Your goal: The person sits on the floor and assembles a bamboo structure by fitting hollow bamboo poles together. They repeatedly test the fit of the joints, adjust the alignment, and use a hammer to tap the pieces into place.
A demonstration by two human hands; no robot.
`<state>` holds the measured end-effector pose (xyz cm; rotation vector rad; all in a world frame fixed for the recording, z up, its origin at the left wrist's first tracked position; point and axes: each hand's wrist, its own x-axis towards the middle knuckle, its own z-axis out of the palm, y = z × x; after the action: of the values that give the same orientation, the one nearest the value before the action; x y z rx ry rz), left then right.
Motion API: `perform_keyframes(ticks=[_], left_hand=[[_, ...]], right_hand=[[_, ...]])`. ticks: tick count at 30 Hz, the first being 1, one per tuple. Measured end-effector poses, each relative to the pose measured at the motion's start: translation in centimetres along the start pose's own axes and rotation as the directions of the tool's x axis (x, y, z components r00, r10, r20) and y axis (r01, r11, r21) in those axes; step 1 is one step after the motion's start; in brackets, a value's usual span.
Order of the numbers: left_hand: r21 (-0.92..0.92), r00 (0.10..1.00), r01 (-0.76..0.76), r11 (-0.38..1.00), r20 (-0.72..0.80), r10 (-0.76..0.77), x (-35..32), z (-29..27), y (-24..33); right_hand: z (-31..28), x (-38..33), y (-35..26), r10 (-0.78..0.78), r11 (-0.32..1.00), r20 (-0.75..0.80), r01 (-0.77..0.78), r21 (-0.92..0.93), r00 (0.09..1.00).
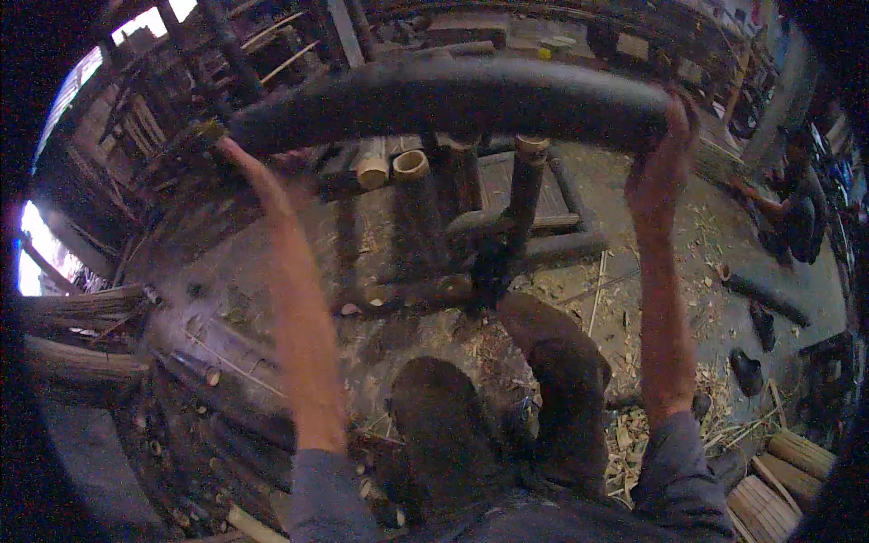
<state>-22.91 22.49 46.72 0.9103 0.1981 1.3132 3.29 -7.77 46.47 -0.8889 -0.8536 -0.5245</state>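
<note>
Across the upper middle, a thick dark bamboo tube (444, 98) is held up crosswise in front of me with both arms stretched out. My left hand (243, 156) is at its left end, smeared by motion and partly hidden behind the tube. At the other end my right hand (665, 149) is wrapped around the tube. Beyond and below the held tube stand cut bamboo pieces, one with an open pale rim (411, 164) and another upright post (528, 176). My knees are bent beneath my arms.
Pale shavings (625, 443) litter the floor around my legs. Bundles of split bamboo (86, 308) lie at the left, more strips (765, 507) at the lower right. A short dark tube (768, 299) rests at the right, near another person (797, 204). Dark poles (217, 443) lie lower left.
</note>
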Motion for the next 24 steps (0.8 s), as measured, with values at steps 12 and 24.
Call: perform_keyframes(ticks=[12, 24], left_hand=[[-0.645, 0.978, 0.106, 0.757, 0.204, 0.036, -13.8, -3.6, -3.9], [-0.037, 0.982, 0.171, 0.985, 0.094, -0.167, -15.5, -1.1, 4.3]], right_hand=[[-11.2, -23.5, -10.2, -0.050, 0.932, 0.538, 0.232, -0.277, 0.842], [-7.8, -22.1, -15.9, 0.235, 0.768, 0.405, 0.086, -0.634, 0.883]])
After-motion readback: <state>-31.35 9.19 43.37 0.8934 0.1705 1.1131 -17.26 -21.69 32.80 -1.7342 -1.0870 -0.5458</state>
